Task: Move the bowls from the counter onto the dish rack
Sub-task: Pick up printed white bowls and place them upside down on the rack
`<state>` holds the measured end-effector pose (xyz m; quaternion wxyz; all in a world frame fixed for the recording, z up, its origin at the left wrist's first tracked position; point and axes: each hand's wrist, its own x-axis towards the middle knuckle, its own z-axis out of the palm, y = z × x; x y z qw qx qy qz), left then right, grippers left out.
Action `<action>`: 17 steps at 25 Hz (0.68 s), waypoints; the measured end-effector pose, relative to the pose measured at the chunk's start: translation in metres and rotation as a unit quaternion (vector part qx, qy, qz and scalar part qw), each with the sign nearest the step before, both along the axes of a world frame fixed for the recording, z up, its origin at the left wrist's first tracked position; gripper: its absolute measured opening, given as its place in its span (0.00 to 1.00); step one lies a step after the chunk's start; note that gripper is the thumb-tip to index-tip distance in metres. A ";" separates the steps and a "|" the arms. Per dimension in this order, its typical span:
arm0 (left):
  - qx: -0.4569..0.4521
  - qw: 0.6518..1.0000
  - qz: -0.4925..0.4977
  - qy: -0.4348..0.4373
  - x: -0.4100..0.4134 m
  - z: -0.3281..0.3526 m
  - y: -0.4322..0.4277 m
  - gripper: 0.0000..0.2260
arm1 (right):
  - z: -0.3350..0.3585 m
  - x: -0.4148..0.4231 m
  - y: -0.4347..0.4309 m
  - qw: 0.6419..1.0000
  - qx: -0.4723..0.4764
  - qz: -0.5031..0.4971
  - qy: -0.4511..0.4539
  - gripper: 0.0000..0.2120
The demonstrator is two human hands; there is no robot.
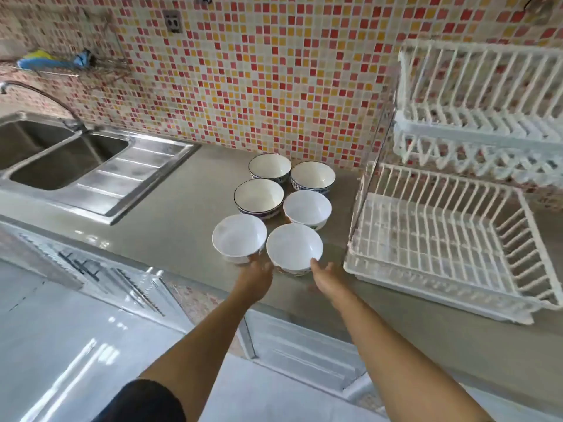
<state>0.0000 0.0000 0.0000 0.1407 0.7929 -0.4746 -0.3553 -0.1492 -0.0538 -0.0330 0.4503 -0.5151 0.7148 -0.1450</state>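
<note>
Several bowls stand in a close cluster on the grey counter (170,226), all upright and empty. Those at the back have blue patterned outsides (259,197); the front ones are plain white inside. My left hand (256,274) is closed on the near rim of the front-left white bowl (239,237), which rests on the counter. My right hand (330,274) has its thumb at the rim of the front-right white bowl (294,248), fingers apart. The white two-tier dish rack (426,288) stands empty to the right of the bowls.
A steel double sink (61,166) with a drainboard and a curved faucet (45,95) lies at the left. A mosaic-tiled wall runs behind the counter. The rack's upper tier (478,129) overhangs its lower tray. White cabinet fronts are below the counter edge.
</note>
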 end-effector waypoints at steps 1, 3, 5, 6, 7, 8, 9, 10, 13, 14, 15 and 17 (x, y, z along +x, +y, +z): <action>-0.005 1.000 0.014 0.020 0.000 -0.007 -0.005 0.20 | -0.002 0.006 -0.005 1.000 0.005 -0.012 -0.008 0.31; -0.005 0.997 0.037 0.060 0.004 -0.022 -0.017 0.20 | -0.019 0.015 -0.018 0.999 0.025 -0.033 -0.034 0.29; -0.003 0.995 0.042 0.094 0.007 -0.031 -0.029 0.21 | -0.032 0.021 -0.026 0.997 0.030 -0.033 -0.057 0.25; 0.000 0.994 0.042 0.104 0.008 -0.034 -0.034 0.20 | -0.032 0.023 -0.026 0.997 0.030 -0.031 -0.062 0.23; -0.002 0.993 0.047 0.110 0.010 -0.038 -0.039 0.20 | -0.030 0.024 -0.024 0.997 0.023 -0.023 -0.064 0.22; -0.005 0.992 0.056 0.116 0.011 -0.038 -0.042 0.20 | -0.027 0.023 -0.022 0.998 0.017 -0.012 -0.066 0.22; -0.016 0.991 0.067 0.118 0.011 -0.036 -0.042 0.20 | -0.022 0.021 -0.019 0.998 0.008 0.009 -0.068 0.21; -0.031 0.990 0.077 0.114 0.011 -0.032 -0.040 0.20 | -0.012 0.017 -0.014 0.997 0.005 0.028 -0.074 0.21; -0.114 0.988 0.061 0.082 0.016 -0.008 -0.032 0.16 | 0.033 0.006 0.001 0.992 -0.043 0.088 -0.081 0.17; -0.142 0.985 0.050 0.081 0.020 0.005 -0.030 0.13 | 0.052 0.001 0.006 0.989 -0.074 0.104 -0.080 0.16; -0.170 0.981 0.044 0.083 0.023 0.018 -0.029 0.10 | 0.070 -0.002 0.010 0.984 -0.109 0.108 -0.091 0.15; -0.226 0.968 0.051 0.095 0.026 0.052 -0.031 0.06 | 0.112 -0.004 0.020 0.970 -0.175 0.094 -0.138 0.12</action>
